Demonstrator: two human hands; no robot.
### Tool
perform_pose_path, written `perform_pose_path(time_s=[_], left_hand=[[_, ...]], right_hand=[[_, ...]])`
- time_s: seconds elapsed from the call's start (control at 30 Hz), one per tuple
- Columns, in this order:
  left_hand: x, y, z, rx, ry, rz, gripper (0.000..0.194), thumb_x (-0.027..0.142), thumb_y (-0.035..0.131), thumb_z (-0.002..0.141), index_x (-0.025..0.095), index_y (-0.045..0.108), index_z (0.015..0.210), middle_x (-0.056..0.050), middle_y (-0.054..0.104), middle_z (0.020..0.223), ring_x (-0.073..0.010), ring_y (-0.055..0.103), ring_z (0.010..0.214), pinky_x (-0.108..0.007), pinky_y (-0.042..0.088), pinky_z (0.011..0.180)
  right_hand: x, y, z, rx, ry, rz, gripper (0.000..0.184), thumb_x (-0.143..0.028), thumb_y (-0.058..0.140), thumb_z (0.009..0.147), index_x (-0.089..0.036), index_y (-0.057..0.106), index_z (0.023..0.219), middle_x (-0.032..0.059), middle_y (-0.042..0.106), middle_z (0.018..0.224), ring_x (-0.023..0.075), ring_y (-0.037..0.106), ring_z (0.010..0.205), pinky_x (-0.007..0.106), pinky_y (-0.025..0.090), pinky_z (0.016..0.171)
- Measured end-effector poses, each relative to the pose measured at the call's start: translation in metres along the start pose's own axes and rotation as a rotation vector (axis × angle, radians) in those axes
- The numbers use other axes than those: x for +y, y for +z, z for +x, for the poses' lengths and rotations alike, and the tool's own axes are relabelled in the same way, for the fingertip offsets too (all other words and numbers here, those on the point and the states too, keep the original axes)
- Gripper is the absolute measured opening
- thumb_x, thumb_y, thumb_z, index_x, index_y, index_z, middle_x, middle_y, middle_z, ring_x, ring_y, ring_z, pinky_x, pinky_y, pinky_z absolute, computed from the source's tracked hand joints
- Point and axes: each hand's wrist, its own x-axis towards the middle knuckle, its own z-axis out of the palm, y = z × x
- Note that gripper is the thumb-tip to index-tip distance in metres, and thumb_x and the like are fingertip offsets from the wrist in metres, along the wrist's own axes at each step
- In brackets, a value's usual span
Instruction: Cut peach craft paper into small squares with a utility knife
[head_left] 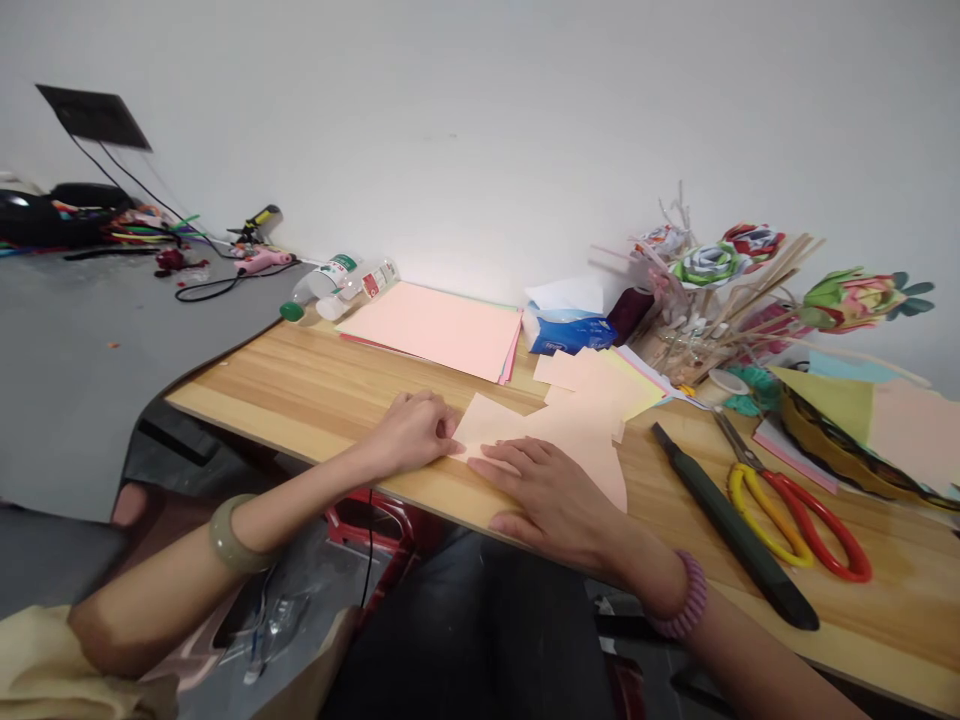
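Peach paper (pixel 492 414) lies flat near the front edge of the wooden table (pixel 300 405), under my 2 hands. My left hand (pixel 415 430) is curled nearly closed, its thumb tip on the paper's left corner; I cannot tell whether it grips that corner. My right hand (pixel 551 490) is spread palm down over the paper, fingers extended and only loosely apart, grasping nothing. More peach pieces (pixel 589 385) overlap just behind my right hand, close to a blue tissue pack (pixel 568 332). Beyond my left hand is a stack of pink sheets (pixel 439 325). To my right, a dark green tool (pixel 731 520) rests beside scissors (pixel 772 482) with 1 yellow and 1 red handle.
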Motion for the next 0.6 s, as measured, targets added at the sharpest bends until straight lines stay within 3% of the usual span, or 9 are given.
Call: perform_pose_path(time_s=[0.17, 0.3, 0.37, 0.4, 0.5, 0.6], left_hand=[[-0.013, 0.009, -0.004, 0.104, 0.042, -0.015, 0.021, 0.034, 0.071, 0.07, 0.019, 0.057, 0.071, -0.002, 0.062, 0.085, -0.0241, 0.047, 0.095, -0.035, 0.036, 0.081], [-0.02, 0.01, -0.015, 0.22, 0.083, -0.024, 0.012, 0.023, 0.065, 0.076, 0.017, 0.057, 0.082, -0.005, 0.059, 0.093, -0.0224, 0.045, 0.096, -0.036, 0.039, 0.085], [-0.018, 0.01, -0.028, 0.296, 0.179, -0.002, 0.007, 0.016, 0.055, 0.081, 0.017, 0.06, 0.087, -0.007, 0.058, 0.098, -0.0228, 0.043, 0.102, -0.037, 0.039, 0.088], [-0.015, 0.011, -0.034, 0.328, 0.262, 0.033, 0.014, 0.014, 0.05, 0.083, 0.018, 0.061, 0.091, -0.008, 0.058, 0.1, -0.0234, 0.042, 0.104, -0.039, 0.039, 0.09], [-0.003, 0.016, -0.053, 0.321, 0.46, 0.215, 0.028, 0.017, 0.045, 0.087, 0.021, 0.061, 0.109, -0.009, 0.058, 0.107, -0.026, 0.042, 0.108, -0.046, 0.036, 0.095], [0.004, 0.021, -0.061, 0.292, 0.471, 0.364, 0.031, 0.026, 0.044, 0.09, 0.02, 0.058, 0.117, -0.009, 0.059, 0.109, -0.027, 0.045, 0.109, -0.05, 0.03, 0.099]], right_hand=[[-0.002, -0.001, 0.0, -0.009, 0.014, 0.0, 0.056, -0.054, 0.038, 0.089, -0.021, 0.042, 0.133, 0.0099, 0.046, 0.135, 0.0241, 0.04, 0.121, 0.044, 0.028, 0.101], [-0.003, -0.002, 0.0, -0.014, 0.024, 0.007, 0.055, -0.053, 0.039, 0.089, -0.022, 0.04, 0.135, 0.0089, 0.046, 0.136, 0.024, 0.039, 0.122, 0.043, 0.028, 0.102], [-0.003, -0.002, 0.0, -0.008, 0.023, 0.011, 0.056, -0.054, 0.039, 0.089, -0.022, 0.04, 0.135, 0.0085, 0.046, 0.136, 0.0239, 0.038, 0.122, 0.043, 0.028, 0.101], [-0.002, -0.001, 0.0, -0.005, 0.02, 0.011, 0.056, -0.054, 0.038, 0.089, -0.022, 0.041, 0.135, 0.0087, 0.046, 0.135, 0.0239, 0.039, 0.122, 0.043, 0.028, 0.101], [-0.002, 0.0, -0.001, 0.001, 0.012, 0.009, 0.058, -0.056, 0.037, 0.088, -0.021, 0.041, 0.135, 0.0104, 0.045, 0.136, 0.0244, 0.039, 0.121, 0.045, 0.029, 0.101], [-0.002, 0.001, -0.001, 0.003, 0.016, 0.008, 0.059, -0.057, 0.037, 0.088, -0.02, 0.041, 0.134, 0.0111, 0.045, 0.135, 0.025, 0.039, 0.121, 0.045, 0.029, 0.1]])
